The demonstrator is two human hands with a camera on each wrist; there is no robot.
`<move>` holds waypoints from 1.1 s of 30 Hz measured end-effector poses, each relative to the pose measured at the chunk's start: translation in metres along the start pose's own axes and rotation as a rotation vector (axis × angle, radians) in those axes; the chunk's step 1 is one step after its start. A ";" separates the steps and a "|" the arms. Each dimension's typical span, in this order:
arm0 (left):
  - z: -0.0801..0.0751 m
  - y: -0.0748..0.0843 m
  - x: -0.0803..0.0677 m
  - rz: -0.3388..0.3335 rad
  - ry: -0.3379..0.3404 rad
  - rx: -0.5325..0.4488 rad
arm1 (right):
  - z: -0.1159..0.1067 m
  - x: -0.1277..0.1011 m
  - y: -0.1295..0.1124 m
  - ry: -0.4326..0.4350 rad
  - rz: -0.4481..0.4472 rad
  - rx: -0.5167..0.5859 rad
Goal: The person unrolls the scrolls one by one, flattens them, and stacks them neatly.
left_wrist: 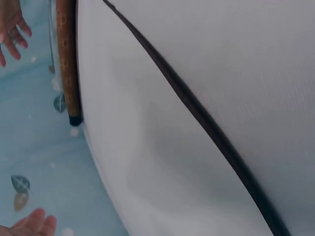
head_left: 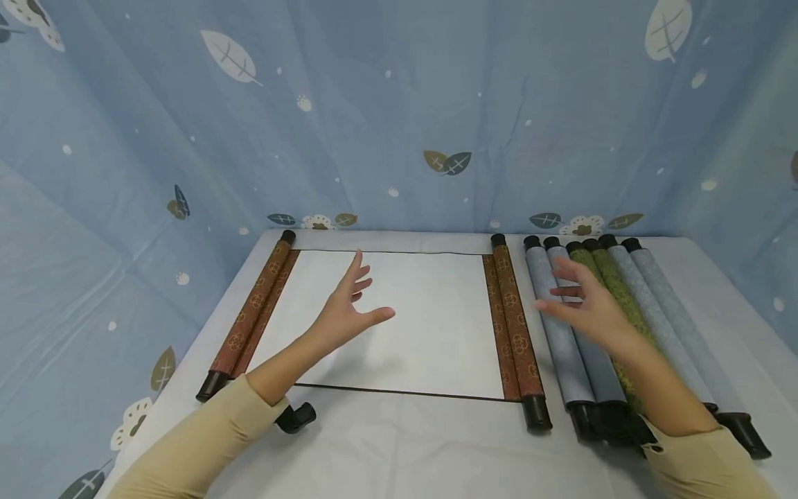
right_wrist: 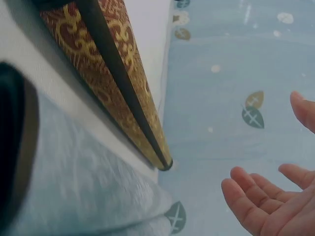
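Note:
An unrolled hanging scroll (head_left: 399,319) with a blank white face lies across the table. Its brown patterned ends are rolled round rods with black knobs, the left roll (head_left: 252,305) and the right roll (head_left: 516,319). Above the white face hovers my left hand (head_left: 349,305), thumb spread from the fingers, holding nothing. My right hand (head_left: 589,301) hovers over the rolled scrolls on the right, fingers apart and holding nothing. Beneath it lie a blue-grey scroll (head_left: 555,326) and a green scroll (head_left: 623,298). In the right wrist view the right hand (right_wrist: 275,206) shows spread fingers.
Several rolled scrolls lie side by side at the right, including a pale blue one (head_left: 692,333) at the outer side. A white cloth (head_left: 399,443) covers the table. Blue leaf-print fabric (head_left: 374,118) hangs behind and along both sides.

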State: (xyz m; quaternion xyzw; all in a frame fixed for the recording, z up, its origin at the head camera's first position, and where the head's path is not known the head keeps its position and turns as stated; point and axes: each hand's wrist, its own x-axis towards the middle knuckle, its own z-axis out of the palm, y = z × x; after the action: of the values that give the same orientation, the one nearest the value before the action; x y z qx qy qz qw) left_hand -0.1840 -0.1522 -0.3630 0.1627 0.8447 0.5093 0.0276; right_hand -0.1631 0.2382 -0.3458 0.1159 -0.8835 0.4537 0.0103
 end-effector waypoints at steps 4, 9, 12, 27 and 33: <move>0.009 0.009 0.000 0.024 -0.035 -0.008 | -0.010 -0.006 0.003 0.043 0.014 -0.008; 0.014 0.022 0.004 0.061 -0.064 0.037 | -0.018 -0.014 0.012 0.092 -0.008 -0.044; 0.016 0.030 0.007 0.077 -0.066 0.052 | -0.023 -0.020 0.019 0.095 0.006 -0.062; 0.043 0.059 0.015 0.168 -0.212 0.159 | -0.049 -0.033 0.029 0.073 0.040 -0.180; 0.053 0.067 0.025 0.199 -0.253 0.110 | -0.049 -0.029 0.028 0.048 0.051 -0.211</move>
State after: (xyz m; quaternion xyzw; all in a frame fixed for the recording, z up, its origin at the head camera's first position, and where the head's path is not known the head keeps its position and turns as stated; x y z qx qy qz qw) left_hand -0.1800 -0.0712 -0.3275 0.3096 0.8407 0.4381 0.0740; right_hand -0.1456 0.2992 -0.3427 0.0807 -0.9286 0.3609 0.0322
